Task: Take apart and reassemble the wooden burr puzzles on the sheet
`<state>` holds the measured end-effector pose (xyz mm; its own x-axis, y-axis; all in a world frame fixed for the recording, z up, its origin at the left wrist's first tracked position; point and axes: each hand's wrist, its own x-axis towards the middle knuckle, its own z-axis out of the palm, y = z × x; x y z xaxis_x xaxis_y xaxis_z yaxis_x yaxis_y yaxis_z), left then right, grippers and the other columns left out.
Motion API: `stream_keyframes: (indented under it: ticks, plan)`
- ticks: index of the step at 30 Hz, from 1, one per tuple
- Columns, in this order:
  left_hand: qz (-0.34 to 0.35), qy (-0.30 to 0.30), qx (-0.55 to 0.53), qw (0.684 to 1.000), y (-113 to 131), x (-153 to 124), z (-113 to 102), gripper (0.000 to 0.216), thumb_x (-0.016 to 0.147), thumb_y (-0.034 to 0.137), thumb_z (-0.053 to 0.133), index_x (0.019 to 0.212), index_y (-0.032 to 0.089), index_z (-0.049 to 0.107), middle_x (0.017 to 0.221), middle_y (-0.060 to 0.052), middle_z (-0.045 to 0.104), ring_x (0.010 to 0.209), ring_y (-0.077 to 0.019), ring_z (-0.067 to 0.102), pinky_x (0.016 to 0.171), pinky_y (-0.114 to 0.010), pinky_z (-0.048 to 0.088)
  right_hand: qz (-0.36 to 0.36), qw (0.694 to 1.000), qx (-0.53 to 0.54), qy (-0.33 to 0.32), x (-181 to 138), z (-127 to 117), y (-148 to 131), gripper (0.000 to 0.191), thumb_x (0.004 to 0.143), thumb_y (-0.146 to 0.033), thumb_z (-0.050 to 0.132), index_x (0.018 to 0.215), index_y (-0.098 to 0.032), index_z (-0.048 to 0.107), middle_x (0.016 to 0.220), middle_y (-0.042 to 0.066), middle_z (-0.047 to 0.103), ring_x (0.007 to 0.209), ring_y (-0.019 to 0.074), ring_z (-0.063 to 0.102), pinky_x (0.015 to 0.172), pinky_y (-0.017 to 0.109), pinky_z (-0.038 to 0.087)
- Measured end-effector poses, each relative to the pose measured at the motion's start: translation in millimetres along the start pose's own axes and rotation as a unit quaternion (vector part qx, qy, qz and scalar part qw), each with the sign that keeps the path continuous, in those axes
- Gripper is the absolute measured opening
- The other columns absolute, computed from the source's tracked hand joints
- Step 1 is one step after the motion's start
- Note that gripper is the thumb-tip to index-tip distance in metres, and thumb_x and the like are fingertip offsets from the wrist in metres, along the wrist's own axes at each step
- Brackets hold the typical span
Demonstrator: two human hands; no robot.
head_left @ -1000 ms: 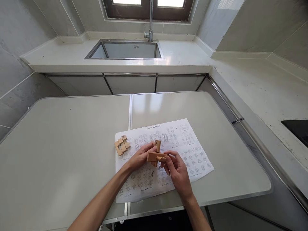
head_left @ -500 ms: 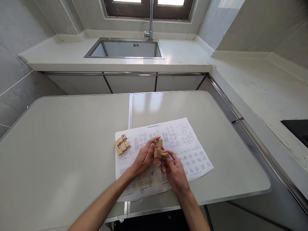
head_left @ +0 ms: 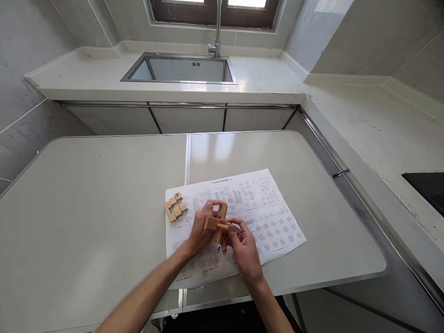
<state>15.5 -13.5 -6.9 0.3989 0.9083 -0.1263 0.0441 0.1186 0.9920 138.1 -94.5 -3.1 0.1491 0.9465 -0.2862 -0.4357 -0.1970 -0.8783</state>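
Observation:
Both my hands hold crossed wooden puzzle bars (head_left: 218, 222) above a printed instruction sheet (head_left: 274, 217). My left hand (head_left: 201, 229) wraps its fingers round the upright bar from the left. My right hand (head_left: 243, 245) pinches the horizontal bar from the right, where it crosses the upright one. A small cluster of several loose wooden pieces (head_left: 175, 208) lies on the sheet's left corner, a short way left of my left hand.
The sheet lies on a pale folding table (head_left: 86, 203) with a metal seam down its middle. Behind it runs a counter with a steel sink (head_left: 180, 70) and tap (head_left: 217, 32). A second counter runs along the right, with a dark hob (head_left: 428, 185).
The bars in my hands have been turned and shifted slightly left and down; the horizontal bar now sticks out to the left of the upright one. The loose pieces have not moved.

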Motion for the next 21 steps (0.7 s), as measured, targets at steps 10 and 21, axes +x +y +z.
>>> stream_keyframes:
  ticks: [10, 21]
  plan:
    - [0.013, -0.112, -0.037, 0.993, 3, 1, -5, 0.092, 0.09, 0.092, 0.034, 0.146, 0.02, 0.052, 0.085, -0.002, 0.06, 0.06, -0.015, 0.055, 0.049, -0.023, 0.042, 0.033, 0.995, 0.086, 0.049, 5, -5, 2, 0.045, 0.084, -0.058, 0.084, 0.103, -0.02, 0.068, 0.064, -0.004, 0.063, 0.051, 0.0105, 0.052, 0.049, 0.023, 0.045]
    - [0.093, -0.1, 0.07, 0.988, -3, 7, -7, 0.086, 0.082, 0.084, 0.065, 0.134, 0.016, 0.063, 0.083, -0.001, 0.059, 0.069, -0.0154, 0.051, 0.063, -0.026, 0.044, 0.05, 0.991, 0.123, 0.034, 3, -17, 2, 0.04, 0.085, -0.054, 0.085, 0.102, -0.021, 0.071, 0.068, -0.004, 0.064, 0.052, 0.0091, 0.051, 0.048, 0.021, 0.043]
